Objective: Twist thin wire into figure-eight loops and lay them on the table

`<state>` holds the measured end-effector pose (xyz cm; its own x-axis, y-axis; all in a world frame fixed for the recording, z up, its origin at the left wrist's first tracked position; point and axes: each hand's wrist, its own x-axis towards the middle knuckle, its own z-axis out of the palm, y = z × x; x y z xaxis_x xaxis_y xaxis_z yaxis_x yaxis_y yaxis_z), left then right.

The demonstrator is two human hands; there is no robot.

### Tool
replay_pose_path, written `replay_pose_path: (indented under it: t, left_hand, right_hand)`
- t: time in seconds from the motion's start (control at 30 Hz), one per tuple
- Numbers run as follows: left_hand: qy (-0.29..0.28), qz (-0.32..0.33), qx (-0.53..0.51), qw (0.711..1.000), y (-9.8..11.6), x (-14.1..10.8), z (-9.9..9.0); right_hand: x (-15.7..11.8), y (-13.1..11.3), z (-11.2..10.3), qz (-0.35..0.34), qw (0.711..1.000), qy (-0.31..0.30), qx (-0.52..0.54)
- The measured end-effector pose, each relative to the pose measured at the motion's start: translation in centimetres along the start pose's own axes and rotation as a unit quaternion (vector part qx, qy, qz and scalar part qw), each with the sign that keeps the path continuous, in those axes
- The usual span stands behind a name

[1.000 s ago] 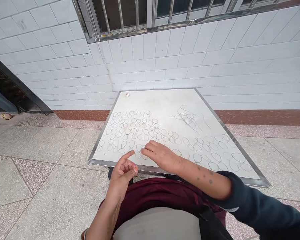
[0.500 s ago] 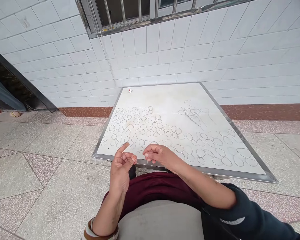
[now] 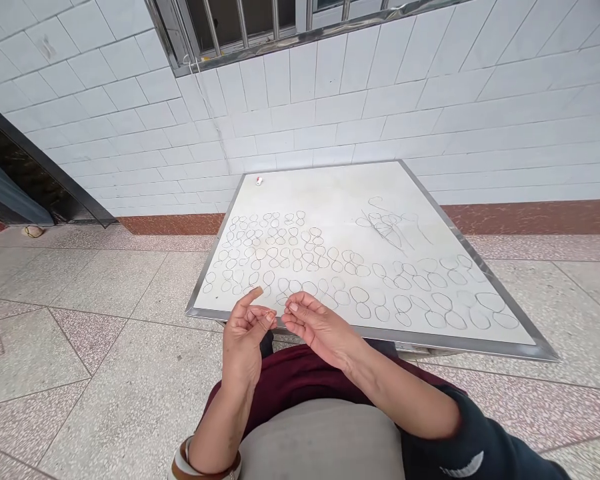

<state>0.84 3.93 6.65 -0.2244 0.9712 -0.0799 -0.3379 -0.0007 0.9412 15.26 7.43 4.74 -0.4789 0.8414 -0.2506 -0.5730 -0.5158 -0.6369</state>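
At the bottom centre of the frame, just above the near edge of the pale, metal-rimmed surface: left hand with thumb and a fingertip pinched on a thin strand, too fine to tell clearly; right hand close beside, fingertips drawn together, contents impossible to tell. Beyond, across the lower and left parts of the surface, rows of thin dark loops. Right of centre, a loose tangle of lines. Near the far left corner, a small red-and-white item.

Bright, diffuse light — soft shadows, stretched edges — no harsh glare
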Motion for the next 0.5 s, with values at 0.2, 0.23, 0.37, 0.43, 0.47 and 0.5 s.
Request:
replay_pose_path:
  t: [0.2,0.23,0.37,0.43,0.47,0.5]
  left_hand:
    - [0.010,-0.029,-0.041,0.999,-0.17,0.07,0.18]
    - [0.010,-0.033,-0.046,0.998,-0.19,0.08,0.15]
    - [0.008,-0.045,-0.061,0.997,-0.29,0.14,-0.06]
    - [0.007,-0.045,-0.060,0.997,-0.34,0.17,-0.07]
    - [0.006,-0.044,-0.057,0.997,-0.38,0.16,-0.03]
    - [0.004,-0.040,-0.052,0.998,-0.42,0.15,0.04]
  right_hand:
    - [0.14,0.98,0.01,-0.010,0.998,0.003,0.067]
    - [0.13,1.03,0.02,-0.012,0.997,0.001,0.072]
    - [0.06,1.03,0.17,-0.015,0.997,0.002,0.076]
    - [0.02,0.99,0.31,-0.014,0.997,0.007,0.077]
    - [0.00,0.99,0.40,-0.013,0.997,0.012,0.080]
    - [-0.04,1.03,0.49,-0.012,0.996,0.018,0.084]
